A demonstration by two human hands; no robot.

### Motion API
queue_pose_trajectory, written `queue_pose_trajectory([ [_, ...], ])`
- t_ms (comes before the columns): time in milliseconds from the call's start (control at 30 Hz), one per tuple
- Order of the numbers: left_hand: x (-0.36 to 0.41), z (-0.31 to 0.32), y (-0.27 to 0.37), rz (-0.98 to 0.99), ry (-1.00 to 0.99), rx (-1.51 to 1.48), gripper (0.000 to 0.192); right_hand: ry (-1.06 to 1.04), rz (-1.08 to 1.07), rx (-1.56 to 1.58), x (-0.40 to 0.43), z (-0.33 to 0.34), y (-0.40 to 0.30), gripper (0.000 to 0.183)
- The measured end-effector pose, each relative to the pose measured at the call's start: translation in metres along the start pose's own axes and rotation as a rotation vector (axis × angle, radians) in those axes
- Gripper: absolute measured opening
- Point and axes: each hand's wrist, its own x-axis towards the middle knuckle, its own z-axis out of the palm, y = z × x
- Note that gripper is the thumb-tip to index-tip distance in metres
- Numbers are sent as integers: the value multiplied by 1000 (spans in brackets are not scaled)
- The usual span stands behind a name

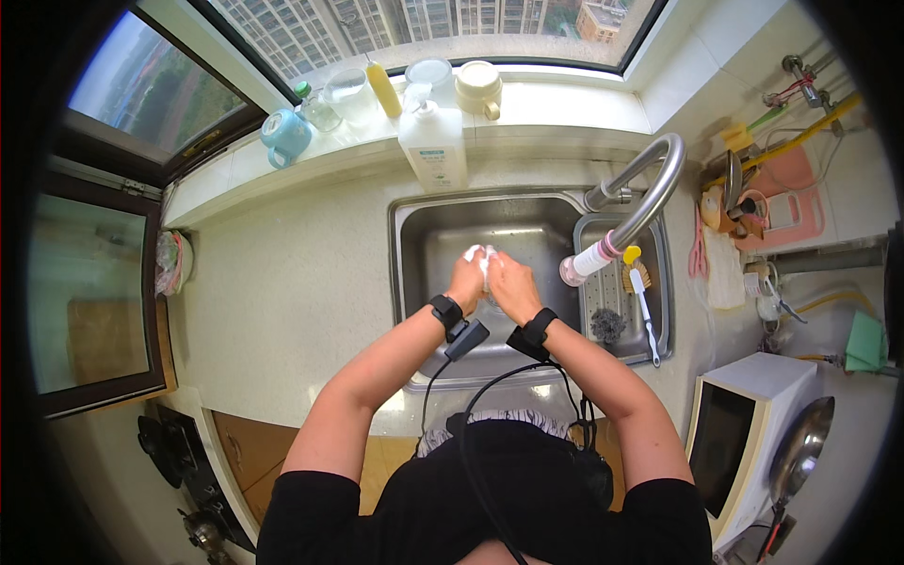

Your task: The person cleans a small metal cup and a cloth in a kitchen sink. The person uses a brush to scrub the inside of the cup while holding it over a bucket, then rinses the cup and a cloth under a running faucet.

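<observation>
Over the stainless-steel sink basin (pixel 537 212), my left hand (pixel 467 281) and my right hand (pixel 513 284) come together at the fingers. White foam or a small white thing (pixel 483 263) shows between and on the fingertips; which of these it is, I cannot tell. The fingers are curled and partly hidden. To the right of my hands, the steel faucet (pixel 653 205) ends in a white and pink spray head (pixel 590 267). A side tray (pixel 590 332) in the sink holds a grey scouring ball (pixel 607 325) and a white-handled brush (pixel 644 311). Black bands with cables circle both wrists.
Behind the sink stands a white pump bottle (pixel 436 152). The windowsill holds a blue mug (pixel 284 138), a glass bottle (pixel 319 113), a yellow squeeze bottle (pixel 383 90) and a cream mug (pixel 478 88). Pink scissors (pixel 698 244) hang at right, above a white microwave (pixel 763 395). Cables hang before my body.
</observation>
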Motion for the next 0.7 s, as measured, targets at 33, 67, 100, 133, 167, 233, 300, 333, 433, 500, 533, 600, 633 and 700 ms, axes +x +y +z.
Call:
queue_pose_trajectory([
  [33, 2, -1, 2, 0, -18, 43, 27, 18, -30, -14, 3, 3, 5, 45],
  [67, 2, 0, 2, 0, -36, 85, 26, 36, -61, -28, 5, 5, 9, 45],
  [100, 1, 3, 2, 2, -42, 87, 26, 41, -59, -29, 10, 4, 16, 45],
  [133, -2, 5, 1, -6, -108, 110, 26, 32, -5, -42, 14, -1, 26, 45],
  [167, -4, 8, 0, -13, -175, 134, 25, 23, 48, -56, 17, -4, 34, 45],
  [233, 4, -5, -7, -17, -158, 97, 26, -9, 20, -45, 4, 0, 8, 44],
  [300, 13, -6, -5, 69, 1, 59, 25, 9, -63, 24, -6, 2, -12, 43],
  [333, 10, -7, -2, 31, -19, 98, 27, 4, -57, -5, -3, 2, -8, 43],
  [433, 2, -3, -2, -18, -262, 87, 27, 33, 28, -49, 17, 0, 31, 45],
  [500, -1, -4, -2, -38, -271, 120, 28, 19, 51, -64, 14, -1, 34, 48],
  [533, -1, -7, -3, -11, -234, 110, 26, -24, 67, -67, 13, -3, 32, 51],
  [600, 1, -12, -3, 17, -194, 97, 24, -70, 78, -71, 9, -10, 23, 54],
  [633, 4, -16, -1, 44, -138, 169, 24, -225, 103, -116, 8, -18, 14, 53],
  [700, 9, -21, 1, 72, -83, 238, 24, -378, 127, -164, 6, -27, 7, 53],
])
